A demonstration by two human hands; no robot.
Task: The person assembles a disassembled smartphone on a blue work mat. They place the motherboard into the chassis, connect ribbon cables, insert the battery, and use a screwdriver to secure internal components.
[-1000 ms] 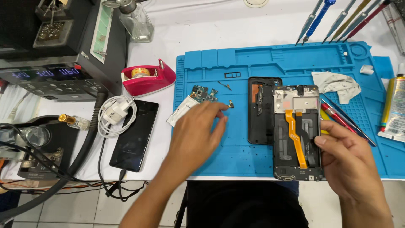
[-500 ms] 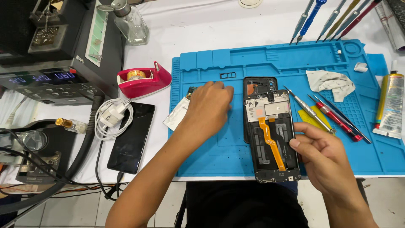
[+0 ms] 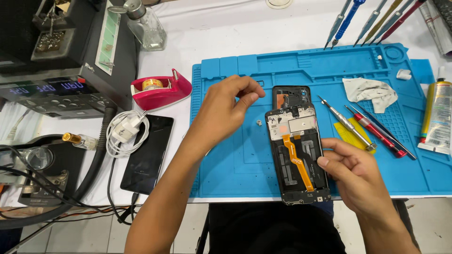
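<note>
Your left hand [image 3: 225, 109] hovers over the mat [image 3: 245, 155], fingers curled, thumb and forefinger pinched narrow; your right hand [image 3: 356, 175] grips the phone's [image 3: 296, 155] edge.

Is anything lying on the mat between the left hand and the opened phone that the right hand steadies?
Only one small loose part lies on the blue mat in that gap. The left hand hovers with fingers pinched, left of the opened phone; the right hand touches the phone's right edge. Nothing else visible intervenes.
</note>
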